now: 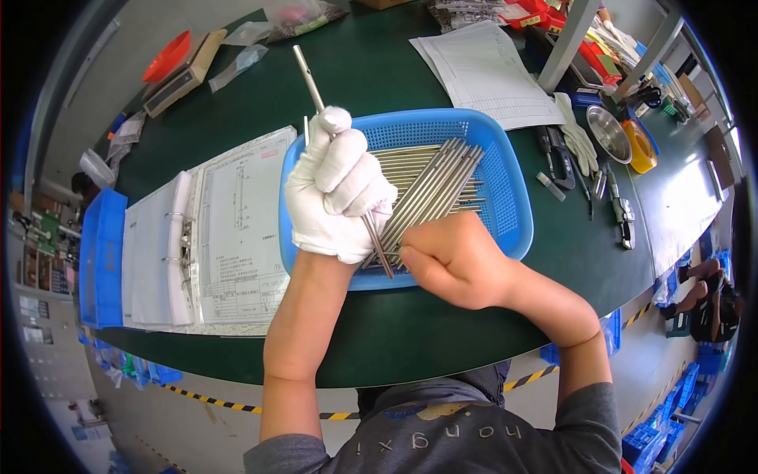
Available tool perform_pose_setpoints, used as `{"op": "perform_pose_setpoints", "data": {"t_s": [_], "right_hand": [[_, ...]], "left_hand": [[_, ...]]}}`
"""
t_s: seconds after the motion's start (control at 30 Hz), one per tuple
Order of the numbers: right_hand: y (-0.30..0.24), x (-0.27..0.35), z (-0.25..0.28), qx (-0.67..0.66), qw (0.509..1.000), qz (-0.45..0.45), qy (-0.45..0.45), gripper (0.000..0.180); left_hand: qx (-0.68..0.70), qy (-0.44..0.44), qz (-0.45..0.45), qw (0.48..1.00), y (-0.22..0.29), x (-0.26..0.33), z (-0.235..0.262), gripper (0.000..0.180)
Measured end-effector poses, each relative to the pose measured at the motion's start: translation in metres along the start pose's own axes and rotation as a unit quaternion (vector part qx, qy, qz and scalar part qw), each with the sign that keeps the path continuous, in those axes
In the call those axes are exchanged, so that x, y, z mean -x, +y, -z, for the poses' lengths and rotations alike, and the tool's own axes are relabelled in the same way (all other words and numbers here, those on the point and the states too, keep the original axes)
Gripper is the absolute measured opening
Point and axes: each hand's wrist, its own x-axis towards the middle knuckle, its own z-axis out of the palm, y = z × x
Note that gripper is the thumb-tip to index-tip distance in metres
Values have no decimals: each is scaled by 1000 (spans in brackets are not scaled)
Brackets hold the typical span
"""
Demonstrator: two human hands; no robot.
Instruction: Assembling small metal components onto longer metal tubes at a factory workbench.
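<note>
My left hand point(335, 189), in a white glove, is closed around metal rods. A longer silvery rod point(309, 79) rises from the top of the fist, with a thinner tip beside it, and rod ends slant out below toward me. The fist is above the left side of a blue perforated basket point(517, 201). Inside the basket lie many loose metal rods point(442, 186), some crosswise and some stacked diagonally on top. My bare right hand point(462, 261) is curled closed over the basket's near rim, close to the lower rod ends; whatever its fingers hold is hidden.
Left of the basket lies an open ring binder point(237, 229) with a drawing, beside a blue bin point(103, 257). A scale point(181, 75) stands far left. Paper sheets point(489, 75), a white glove point(576, 134), calipers point(621, 209) and a metal bowl point(609, 133) lie to the right.
</note>
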Motion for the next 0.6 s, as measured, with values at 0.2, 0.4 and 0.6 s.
{"op": "perform_pose_setpoints", "data": {"t_s": [0.2, 0.4, 0.6], "right_hand": [[-3, 1, -19, 202, 972, 95, 73, 15], [-9, -1, -4, 36, 999, 8, 17, 17], [-8, 0, 25, 154, 983, 30, 91, 16]], "left_hand": [[2, -2, -8, 1000, 4, 5, 3, 26], [-34, -14, 14, 999, 0, 4, 0, 26], [-601, 215, -157, 753, 7, -2, -28, 21]]}}
